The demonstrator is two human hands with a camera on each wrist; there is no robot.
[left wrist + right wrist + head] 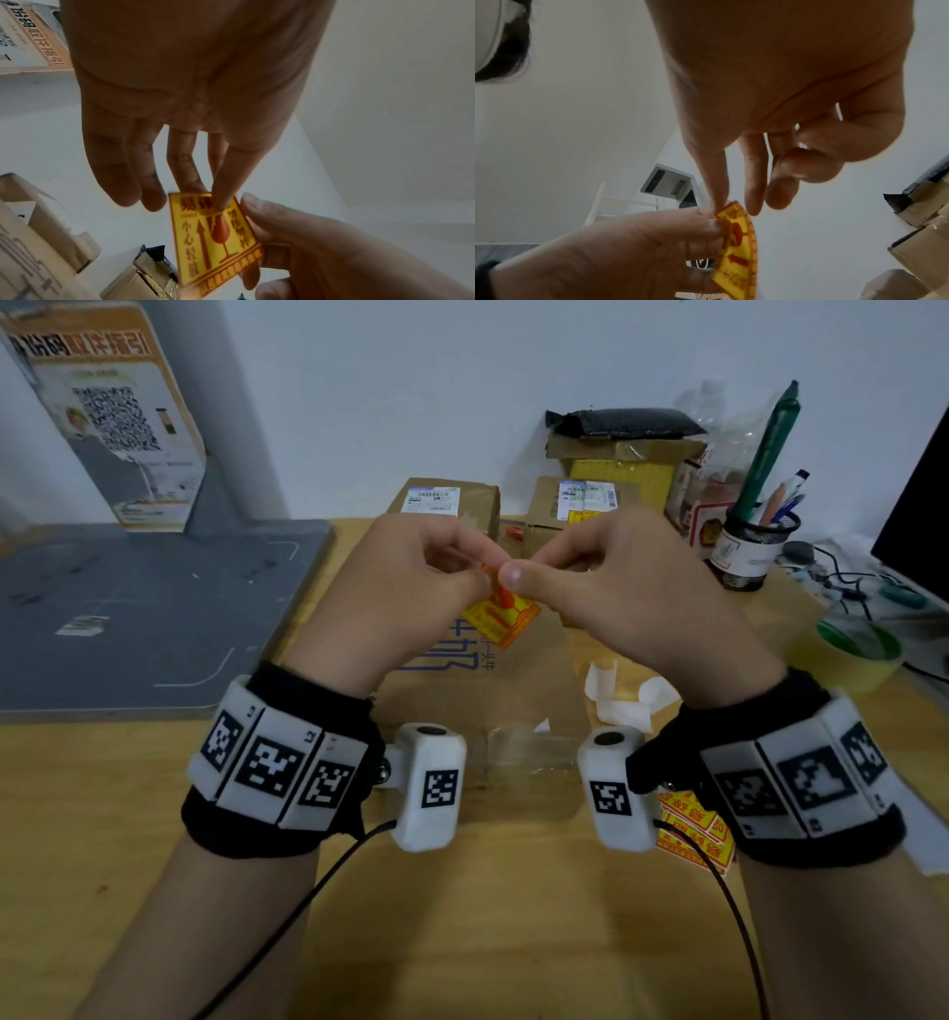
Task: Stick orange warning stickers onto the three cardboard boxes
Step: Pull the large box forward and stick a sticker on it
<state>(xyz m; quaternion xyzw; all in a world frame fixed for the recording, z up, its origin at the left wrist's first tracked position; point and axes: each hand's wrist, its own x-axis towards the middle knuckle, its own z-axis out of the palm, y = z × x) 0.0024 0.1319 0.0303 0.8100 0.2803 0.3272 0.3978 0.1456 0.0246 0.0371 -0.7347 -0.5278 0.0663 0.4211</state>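
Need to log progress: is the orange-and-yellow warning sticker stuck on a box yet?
Not yet. The orange-and-yellow warning sticker is in the air, pinched between left hand and right hand.

The left hand (411, 577) and right hand (611, 588) are meeting above the large box (493, 690), which is lying on the counter (128, 814). Two smaller boxes (452, 503) are standing behind it. A sticker stack (693, 834) is lying right of the large box. A pen holder (755, 546) is standing at the far right.
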